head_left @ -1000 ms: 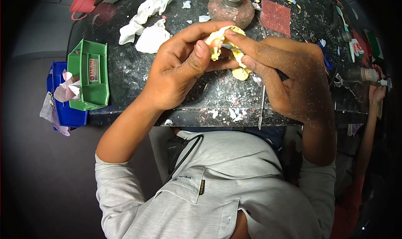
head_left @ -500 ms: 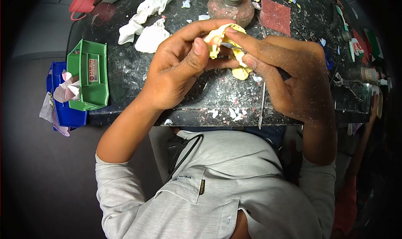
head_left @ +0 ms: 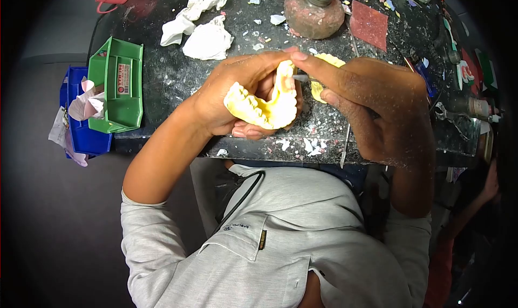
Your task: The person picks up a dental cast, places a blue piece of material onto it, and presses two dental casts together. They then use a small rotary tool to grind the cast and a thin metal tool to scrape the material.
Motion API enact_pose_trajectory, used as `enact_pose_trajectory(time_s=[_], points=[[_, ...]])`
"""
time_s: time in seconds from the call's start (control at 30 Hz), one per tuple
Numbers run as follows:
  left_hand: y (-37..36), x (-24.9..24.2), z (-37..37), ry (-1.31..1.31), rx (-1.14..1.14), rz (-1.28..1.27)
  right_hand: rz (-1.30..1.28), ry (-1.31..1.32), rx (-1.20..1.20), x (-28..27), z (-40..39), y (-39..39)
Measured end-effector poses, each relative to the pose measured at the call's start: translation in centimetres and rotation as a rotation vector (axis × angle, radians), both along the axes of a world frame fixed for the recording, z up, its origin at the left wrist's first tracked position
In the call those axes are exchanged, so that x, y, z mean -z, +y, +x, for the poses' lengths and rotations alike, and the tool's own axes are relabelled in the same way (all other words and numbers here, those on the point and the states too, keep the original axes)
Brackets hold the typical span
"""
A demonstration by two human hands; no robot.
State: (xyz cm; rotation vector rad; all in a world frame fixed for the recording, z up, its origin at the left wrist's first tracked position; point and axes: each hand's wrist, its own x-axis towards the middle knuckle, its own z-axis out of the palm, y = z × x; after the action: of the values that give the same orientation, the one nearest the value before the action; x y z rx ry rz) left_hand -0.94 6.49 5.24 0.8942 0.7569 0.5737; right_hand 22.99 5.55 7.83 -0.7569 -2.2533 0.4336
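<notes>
My left hand [head_left: 229, 84] is wrapped around a yellow dental cast [head_left: 280, 105], a horseshoe-shaped arch with its row of teeth turned up. A pinkish patch shows on the arch's right limb. In my right hand [head_left: 377, 100] is a slim metal carving tool [head_left: 301, 77], pinched between thumb and fingers; its tip meets the cast at that limb. Most of the tool's handle is hidden by the hand. Fine dust coats my right fingers. Beyond them lies a second yellow cast piece [head_left: 318, 89], partly covered by my right hand.
A glass spirit burner [head_left: 313, 14] and a pink wax sheet [head_left: 369, 25] sit at the back. A thin metal instrument [head_left: 345, 146] lies by the front edge. Crumpled white tissue [head_left: 209, 40], a green bin [head_left: 125, 111] and a blue bin [head_left: 81, 138] are leftward. A co-worker's arm [head_left: 475, 205] shows right.
My left hand has turned and lowered the dental cast, so its toothed side now faces up. The second yellow piece has come into clearer view. The tool stays in my right hand.
</notes>
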Motion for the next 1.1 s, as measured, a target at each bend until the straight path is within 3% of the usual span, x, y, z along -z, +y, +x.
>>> enact_pose_trajectory(time_s=[0.33,0.4,0.5,1.1], points=[[-0.3,0.1,0.1,0.036,-0.043,0.112,-0.039,-0.021,-0.017,0.6,0.1,-0.2],[0.0,-0.6,0.1,-0.001,-0.022,-0.159,-0.021,-0.035,-0.011,0.5,0.1,-0.2],[0.0,-0.9,0.1,0.003,-0.029,-0.22,-0.048,-0.021,-0.012,0.4,0.1,-0.3],[-0.1,-1.0,0.1,0.005,0.022,-0.156,-0.035,-0.063,-0.035,0.2,0.4,-0.2]])
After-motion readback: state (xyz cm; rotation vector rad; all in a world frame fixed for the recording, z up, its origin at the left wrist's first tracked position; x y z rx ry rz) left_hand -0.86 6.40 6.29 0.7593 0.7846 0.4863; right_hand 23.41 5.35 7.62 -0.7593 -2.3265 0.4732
